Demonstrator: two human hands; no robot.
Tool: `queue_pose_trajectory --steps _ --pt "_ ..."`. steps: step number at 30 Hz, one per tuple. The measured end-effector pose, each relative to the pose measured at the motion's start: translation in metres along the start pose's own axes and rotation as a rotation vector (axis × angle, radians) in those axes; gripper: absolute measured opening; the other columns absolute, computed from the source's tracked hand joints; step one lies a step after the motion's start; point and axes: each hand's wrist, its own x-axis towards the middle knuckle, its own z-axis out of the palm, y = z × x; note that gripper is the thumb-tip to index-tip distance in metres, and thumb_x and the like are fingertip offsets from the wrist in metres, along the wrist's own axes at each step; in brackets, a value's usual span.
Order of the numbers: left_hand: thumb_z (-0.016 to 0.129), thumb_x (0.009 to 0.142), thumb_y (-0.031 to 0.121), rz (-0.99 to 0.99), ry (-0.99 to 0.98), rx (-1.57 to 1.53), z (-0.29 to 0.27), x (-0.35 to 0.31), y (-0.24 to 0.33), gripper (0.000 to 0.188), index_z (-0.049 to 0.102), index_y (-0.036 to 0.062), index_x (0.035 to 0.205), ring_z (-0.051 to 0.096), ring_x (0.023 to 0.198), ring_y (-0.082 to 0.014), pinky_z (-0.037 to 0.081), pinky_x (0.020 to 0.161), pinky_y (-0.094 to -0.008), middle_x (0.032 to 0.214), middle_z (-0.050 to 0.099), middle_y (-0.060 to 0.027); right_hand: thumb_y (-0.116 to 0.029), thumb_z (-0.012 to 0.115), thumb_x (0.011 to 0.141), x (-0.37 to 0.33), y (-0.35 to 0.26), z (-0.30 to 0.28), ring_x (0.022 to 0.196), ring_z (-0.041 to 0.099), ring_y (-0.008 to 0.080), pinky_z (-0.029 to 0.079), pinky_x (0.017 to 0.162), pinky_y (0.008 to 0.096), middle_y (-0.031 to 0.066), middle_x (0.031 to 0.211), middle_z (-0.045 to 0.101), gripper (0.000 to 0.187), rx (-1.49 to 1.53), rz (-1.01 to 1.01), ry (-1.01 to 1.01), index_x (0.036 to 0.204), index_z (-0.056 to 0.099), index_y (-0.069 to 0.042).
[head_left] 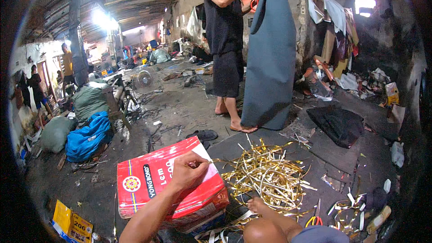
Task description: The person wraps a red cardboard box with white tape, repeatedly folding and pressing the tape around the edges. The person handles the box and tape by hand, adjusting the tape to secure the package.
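Observation:
My left hand (191, 171) is closed in a pinch above a red cardboard box (135, 202). A thin gold strip (217, 160) runs from its fingertips toward the tangled pile of gold and white strips (265, 175) on the floor. At the near edge of that pile, my right hand (257, 205) has its fingers curled together, and what they hold is hidden. Part of my bent knee (260, 231) stands in front of the right forearm. To the right of the pile lie scissors (315, 218) with orange and yellow handles.
A person (225, 40) stands ahead, holding up a large grey sheet (270, 58). Black cloth (337, 123) and loose strip scraps (348, 211) lie at right. Blue sacking (90, 137), a green sack (58, 134) and a fan (144, 80) stand at left. A sandal (202, 135) lies behind the box.

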Motion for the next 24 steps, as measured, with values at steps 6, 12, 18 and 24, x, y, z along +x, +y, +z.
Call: queue_pose_trajectory --steps 6,12,18,24 --pt "0.078 0.086 0.011 0.111 -0.019 0.072 -0.001 -0.003 0.012 0.011 0.081 0.0056 0.095 0.065 0.067 -0.0181 0.052 0.062 -0.0324 0.084 0.071 -0.0082 -0.035 0.052 0.103 -0.064 -0.137 -0.002 0.101 0.069 0.0321 0.049 0.088 0.0513 0.0180 0.090 0.071 0.039 -0.884 -0.871 0.843 0.101 0.069 0.000" --pt "0.073 0.086 0.012 0.416 -0.067 0.564 -0.018 -0.016 0.010 0.004 0.071 0.0104 0.089 0.069 0.072 -0.0292 0.057 0.058 -0.0421 0.083 0.067 -0.0082 -0.026 0.061 0.106 -0.249 -0.259 0.207 0.105 0.070 0.0244 0.052 0.093 0.0361 0.0122 0.108 0.074 0.029 -0.693 -1.325 -0.020 0.120 0.069 -0.002" --pt "0.076 0.085 0.016 0.196 0.007 0.432 -0.005 -0.023 0.025 0.012 0.072 0.0115 0.096 0.071 0.082 -0.0344 0.057 0.065 -0.0463 0.093 0.069 -0.0086 -0.029 0.055 0.106 -0.280 -0.240 0.273 0.129 0.062 0.0354 0.046 0.112 0.0440 0.0194 0.136 0.066 0.048 -1.295 -1.171 -0.293 0.147 0.054 -0.003" --pt "0.077 0.085 0.015 0.246 0.027 0.454 -0.013 -0.029 0.060 0.017 0.072 0.0103 0.099 0.069 0.081 -0.0324 0.056 0.070 -0.0434 0.094 0.068 -0.0096 -0.026 0.073 0.095 -0.293 -0.229 0.266 0.080 0.071 0.0154 0.057 0.076 0.0359 0.0082 0.085 0.077 0.024 -1.100 -1.282 -0.200 0.095 0.077 -0.002"
